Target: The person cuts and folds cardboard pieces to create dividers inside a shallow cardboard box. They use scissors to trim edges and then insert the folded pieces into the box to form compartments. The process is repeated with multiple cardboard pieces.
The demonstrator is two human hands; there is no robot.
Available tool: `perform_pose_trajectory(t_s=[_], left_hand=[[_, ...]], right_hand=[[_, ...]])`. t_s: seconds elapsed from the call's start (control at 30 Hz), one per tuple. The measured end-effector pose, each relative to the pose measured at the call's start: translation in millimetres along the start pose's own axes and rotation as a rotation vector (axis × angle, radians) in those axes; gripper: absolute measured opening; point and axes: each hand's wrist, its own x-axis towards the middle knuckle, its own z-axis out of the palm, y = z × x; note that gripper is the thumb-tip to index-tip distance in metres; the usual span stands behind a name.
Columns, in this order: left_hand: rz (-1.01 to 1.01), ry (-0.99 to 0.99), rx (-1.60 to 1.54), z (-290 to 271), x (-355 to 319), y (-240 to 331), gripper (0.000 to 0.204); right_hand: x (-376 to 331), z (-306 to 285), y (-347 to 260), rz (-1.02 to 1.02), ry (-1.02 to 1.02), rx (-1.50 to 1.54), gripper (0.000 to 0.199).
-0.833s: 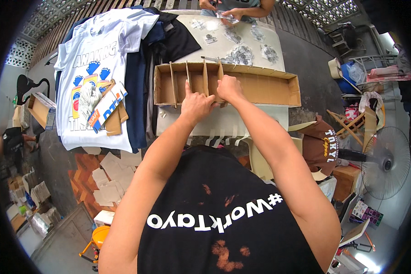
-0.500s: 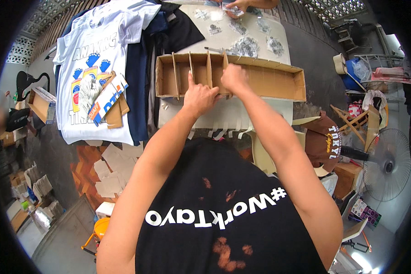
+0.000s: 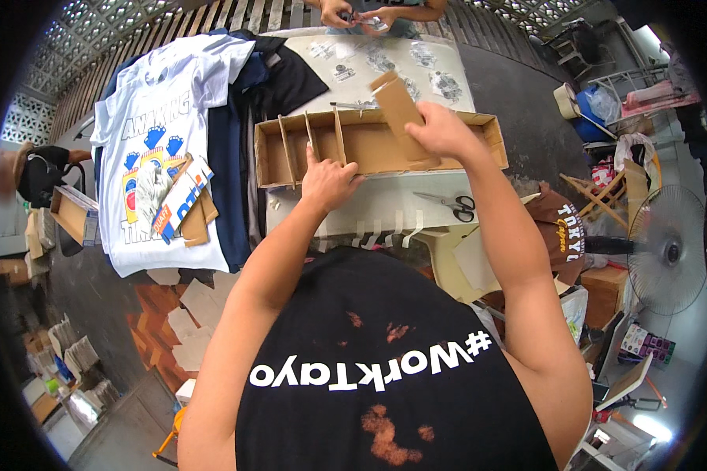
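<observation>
A long, shallow cardboard box (image 3: 369, 149) lies crosswise on the table in front of me. Three upright cardboard dividers (image 3: 287, 149) stand across its left part. My left hand (image 3: 328, 187) rests at the near wall, index finger stretched along the middle divider and thumb out to the side. Between the fingers and thumb of my right hand (image 3: 448, 135), a loose cardboard strip (image 3: 397, 108) is held up, tilted, over the right part of the box. The strip's lower end overlaps the box; whether it touches the bottom I cannot tell.
Black scissors (image 3: 456, 206) lie on the near tabletop, with pale tape strips (image 3: 381, 235) hanging at its edge. Folded shirts (image 3: 161, 102) with cardboard pieces on top are at left. Small clear packets (image 3: 381, 59) lie beyond the box; another person's hands (image 3: 357, 17) work there. A fan (image 3: 672, 251) stands right.
My right hand has lifted a divider out of the box and moved right with it. The scissors now show. My left hand stays at the near wall. The view has shifted slightly.
</observation>
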Motion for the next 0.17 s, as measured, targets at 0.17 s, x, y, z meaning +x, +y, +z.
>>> perform_pose_trajectory(t_s=[0.17], left_hand=[[-0.011,-0.048,0.009,-2,1,1,0.037]], right_hand=[[-42,11,34,-0.213,0.401,-0.119,0.027]])
